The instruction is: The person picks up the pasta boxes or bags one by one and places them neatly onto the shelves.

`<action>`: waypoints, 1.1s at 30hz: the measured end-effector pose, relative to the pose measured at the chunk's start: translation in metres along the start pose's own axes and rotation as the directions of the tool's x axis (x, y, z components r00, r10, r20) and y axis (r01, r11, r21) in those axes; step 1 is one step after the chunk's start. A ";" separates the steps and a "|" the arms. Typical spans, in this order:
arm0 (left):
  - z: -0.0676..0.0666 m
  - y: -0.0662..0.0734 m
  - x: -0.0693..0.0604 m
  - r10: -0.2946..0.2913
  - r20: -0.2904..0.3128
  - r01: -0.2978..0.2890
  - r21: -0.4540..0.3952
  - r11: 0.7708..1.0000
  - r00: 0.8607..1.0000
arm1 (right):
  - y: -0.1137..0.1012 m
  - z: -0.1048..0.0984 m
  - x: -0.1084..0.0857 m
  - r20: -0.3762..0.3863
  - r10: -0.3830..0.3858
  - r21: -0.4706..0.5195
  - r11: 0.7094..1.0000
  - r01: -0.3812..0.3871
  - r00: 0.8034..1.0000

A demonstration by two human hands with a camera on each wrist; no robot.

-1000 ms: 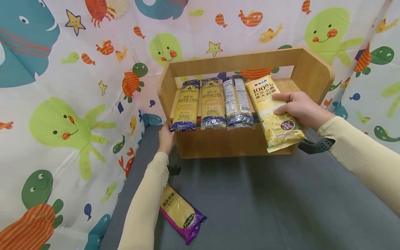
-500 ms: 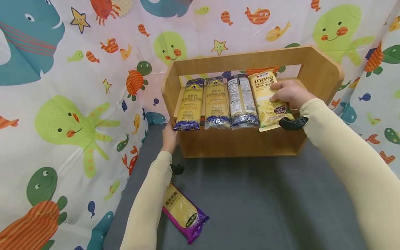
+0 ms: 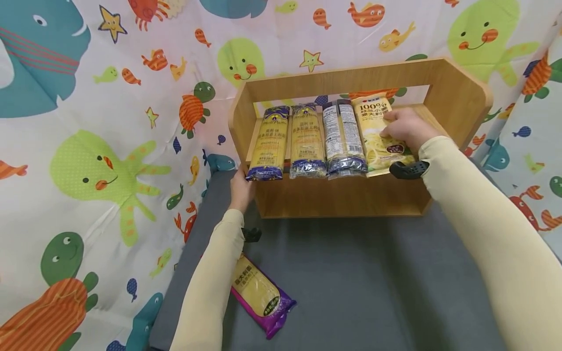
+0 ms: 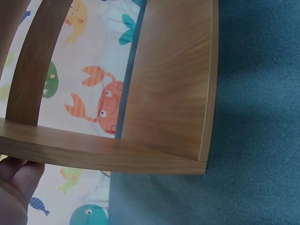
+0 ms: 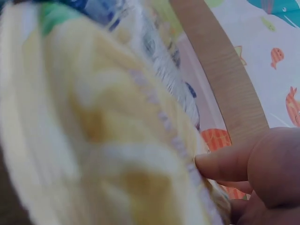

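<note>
A yellow noodle packet (image 3: 377, 131) leans on the upper shelf of the wooden rack (image 3: 342, 197), at the right end of a row. My right hand (image 3: 408, 129) grips its right edge; in the right wrist view the packet (image 5: 108, 140) fills the left side, with the thumb and fingers of that hand (image 5: 267, 178) at its edge. My left hand (image 3: 240, 190) holds the rack's left side panel, and the left wrist view shows its fingers (image 4: 26, 180) against the wooden edge. Left of the yellow packet lie a white-labelled packet (image 3: 342, 136) and two spaghetti packets (image 3: 307, 141), (image 3: 270, 144).
A purple and yellow packet (image 3: 259, 292) lies on the grey surface (image 3: 351, 282) beside my left forearm. Behind and to the left hangs a cloth (image 3: 167, 117) printed with sea animals. The rack's lower compartment is below the row of packets.
My right hand has moved the yellow packet back and left, from in front of the shelf into line beside the white-labelled packet. My left hand stays at the rack's side.
</note>
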State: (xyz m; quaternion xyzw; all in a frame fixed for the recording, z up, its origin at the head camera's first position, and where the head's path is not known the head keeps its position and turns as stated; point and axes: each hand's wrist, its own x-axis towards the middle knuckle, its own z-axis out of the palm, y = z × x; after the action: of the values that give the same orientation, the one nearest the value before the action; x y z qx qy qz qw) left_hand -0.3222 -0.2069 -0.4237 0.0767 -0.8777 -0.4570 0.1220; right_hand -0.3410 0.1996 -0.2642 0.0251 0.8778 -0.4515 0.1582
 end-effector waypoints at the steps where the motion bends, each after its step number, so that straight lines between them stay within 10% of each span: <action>1: 0.000 0.000 0.000 0.005 -0.003 -0.005 0.000 1.000 1.000 | 0.001 0.000 -0.001 -0.007 -0.012 -0.003 1.000 0.012 1.000; 10: 0.005 -0.006 -0.004 -0.014 0.010 0.014 0.013 1.000 1.000 | 0.017 -0.001 -0.019 -0.076 -0.311 -0.349 0.898 0.267 0.947; 21: 0.001 0.000 -0.002 0.017 0.011 -0.017 0.009 1.000 1.000 | 0.059 -0.039 -0.096 -0.004 -0.273 -0.716 0.672 0.188 0.962; 27: 0.002 0.000 -0.003 0.021 -0.009 -0.021 0.008 1.000 1.000 | 0.121 -0.037 -0.132 0.035 -0.158 -0.655 0.742 0.142 0.987; 33: 0.002 0.002 -0.001 0.002 -0.005 -0.002 0.019 1.000 1.000 | 0.175 0.007 -0.150 0.133 -0.096 -0.517 0.843 0.151 0.987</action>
State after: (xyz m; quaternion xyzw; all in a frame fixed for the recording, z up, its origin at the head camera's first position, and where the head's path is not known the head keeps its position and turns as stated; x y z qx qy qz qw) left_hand -0.3213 -0.2038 -0.4230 0.0781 -0.8817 -0.4485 0.1238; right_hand -0.1642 0.3123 -0.3605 -0.0985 0.9582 -0.2046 0.1742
